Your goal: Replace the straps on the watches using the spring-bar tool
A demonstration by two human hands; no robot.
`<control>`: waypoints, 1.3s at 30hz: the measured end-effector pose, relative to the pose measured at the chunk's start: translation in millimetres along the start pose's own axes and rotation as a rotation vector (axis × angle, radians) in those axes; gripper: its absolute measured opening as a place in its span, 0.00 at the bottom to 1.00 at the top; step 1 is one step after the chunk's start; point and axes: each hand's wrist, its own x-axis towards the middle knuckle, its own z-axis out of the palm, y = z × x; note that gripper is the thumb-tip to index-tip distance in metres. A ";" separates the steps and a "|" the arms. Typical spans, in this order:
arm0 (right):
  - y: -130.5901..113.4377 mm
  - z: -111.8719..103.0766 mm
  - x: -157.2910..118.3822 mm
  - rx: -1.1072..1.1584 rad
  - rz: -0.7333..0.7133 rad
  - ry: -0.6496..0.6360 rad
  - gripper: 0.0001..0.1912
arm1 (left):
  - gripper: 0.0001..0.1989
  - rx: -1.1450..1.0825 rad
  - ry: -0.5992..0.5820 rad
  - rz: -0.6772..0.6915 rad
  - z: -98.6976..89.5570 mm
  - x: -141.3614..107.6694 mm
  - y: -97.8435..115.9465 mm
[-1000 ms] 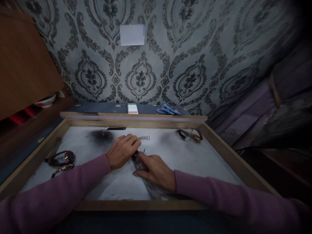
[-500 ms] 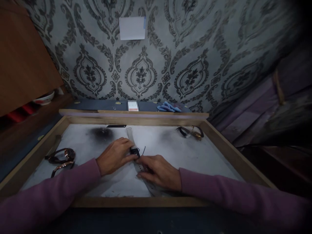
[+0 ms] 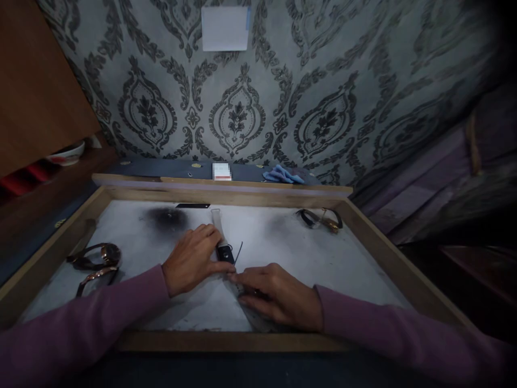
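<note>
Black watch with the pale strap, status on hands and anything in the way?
Left hand holding watch, thumb across its near end. Right hand close by, grip unclear. Thin dark rod beside watch, right side.

Lower watch strap [image 3: 233, 285]: partly hidden by right hand [image 3: 278, 296] | white box [image 3: 222, 171] print: blurred | brown cabinet [image 3: 40, 86]: cut at left

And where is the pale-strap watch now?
In the head view, the watch is just left of centre, in the tray, between left hand and right hand.
</note>
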 end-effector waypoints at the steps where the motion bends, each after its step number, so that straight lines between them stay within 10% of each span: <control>1: 0.4 0.0 -0.2 0.003 0.000 -0.001 0.15 | 0.22 0.002 0.004 -0.008 0.6 0.3 -0.1; 17: 4.6 -3.1 3.0 0.152 -0.077 -0.011 0.19 | 0.26 0.025 -0.039 -0.097 5.7 4.4 6.3; 27: 12.6 -21.1 28.8 0.530 0.326 0.341 0.12 | 0.25 -0.034 -0.046 -0.053 8.8 1.6 -0.9; 39: 31.0 -13.0 54.7 0.400 0.218 0.579 0.08 | 0.29 -0.041 -0.022 -0.013 12.7 2.1 -5.5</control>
